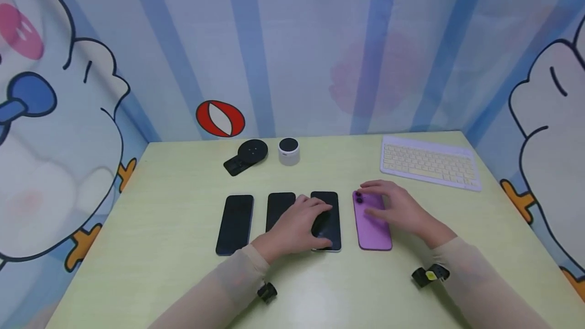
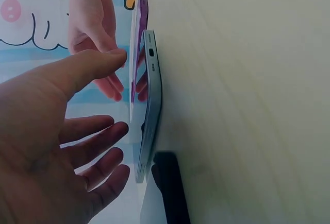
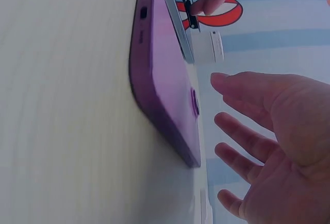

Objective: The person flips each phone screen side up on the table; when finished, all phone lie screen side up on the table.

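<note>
Four phones lie in a row across the table. My left hand (image 1: 297,227) is over the third one, a dark-screened phone (image 1: 327,227), its thumb and fingers spread. In the left wrist view the fingers of this hand stand apart from the silver-edged phone (image 2: 153,90). My right hand (image 1: 402,207) is over a purple phone (image 1: 375,232) lying back up, its camera lenses at the far left corner. The right wrist view has the loosely spread fingers above the purple phone (image 3: 170,74). A second dark phone (image 1: 279,207) is partly hidden behind my left hand.
Another dark phone (image 1: 234,225) lies at the left end of the row. Farther back are a black folding stand with a round pad (image 1: 252,152), a small white cylinder with a black top (image 1: 289,154), and a lilac keyboard (image 1: 429,162) at right. A printed curtain (image 1: 311,50) borders the table.
</note>
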A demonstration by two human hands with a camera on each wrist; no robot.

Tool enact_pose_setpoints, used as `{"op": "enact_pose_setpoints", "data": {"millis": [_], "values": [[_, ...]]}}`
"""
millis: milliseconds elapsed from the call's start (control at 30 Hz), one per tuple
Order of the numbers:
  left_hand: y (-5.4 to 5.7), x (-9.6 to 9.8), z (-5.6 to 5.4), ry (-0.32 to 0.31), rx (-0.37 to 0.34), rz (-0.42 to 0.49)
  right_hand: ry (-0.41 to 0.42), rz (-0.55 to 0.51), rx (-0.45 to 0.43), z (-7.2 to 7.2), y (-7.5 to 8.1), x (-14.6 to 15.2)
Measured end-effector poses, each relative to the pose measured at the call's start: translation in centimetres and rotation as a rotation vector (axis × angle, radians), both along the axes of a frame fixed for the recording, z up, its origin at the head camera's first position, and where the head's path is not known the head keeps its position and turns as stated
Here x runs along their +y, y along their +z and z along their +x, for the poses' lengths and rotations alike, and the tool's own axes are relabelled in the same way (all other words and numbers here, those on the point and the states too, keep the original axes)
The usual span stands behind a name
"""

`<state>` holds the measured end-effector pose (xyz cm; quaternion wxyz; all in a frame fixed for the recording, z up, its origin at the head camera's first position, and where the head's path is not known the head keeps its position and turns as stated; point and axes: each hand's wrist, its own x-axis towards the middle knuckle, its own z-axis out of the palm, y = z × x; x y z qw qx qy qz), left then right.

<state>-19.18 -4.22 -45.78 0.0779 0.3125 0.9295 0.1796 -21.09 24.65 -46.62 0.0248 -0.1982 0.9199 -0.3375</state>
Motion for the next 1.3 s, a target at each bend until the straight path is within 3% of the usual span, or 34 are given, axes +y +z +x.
{"op": "enact_pose_setpoints", "data": {"millis": [167,300,433,667,967,1133,1300], "values": [[-0.4,1.3,-0.5,-0.044,-0.015,0.02,-0.024,0.038,-0.015,0.2,0.2,1.3],[-0.6,2.3,-0.8,-0.078,0.016,0.006,-0.03,0.054,-0.009,0.1,0.1,2.4],[-0.6,3.3,-0.9,-0.096,0.041,-0.029,-0.004,0.05,0.005,-0.2,-0.3,3.4],[-0.8,4.5,-1.0,-0.112,0.026,-0.074,0.055,0.06,-0.012,-0.4,-1.1,4.3],[-1.2,5.5,-1.1,-0.088,0.0,-0.093,0.075,0.108,-0.001,-0.1,-1.2,4.4],[-1.2,6.3,-0.8,-0.085,0.028,-0.122,0.047,0.125,0.014,0.6,-1.0,4.6],[-1.1,6.9,-0.7,-0.043,0.044,-0.13,0.011,0.111,-0.011,1.1,-0.7,4.4]]}}
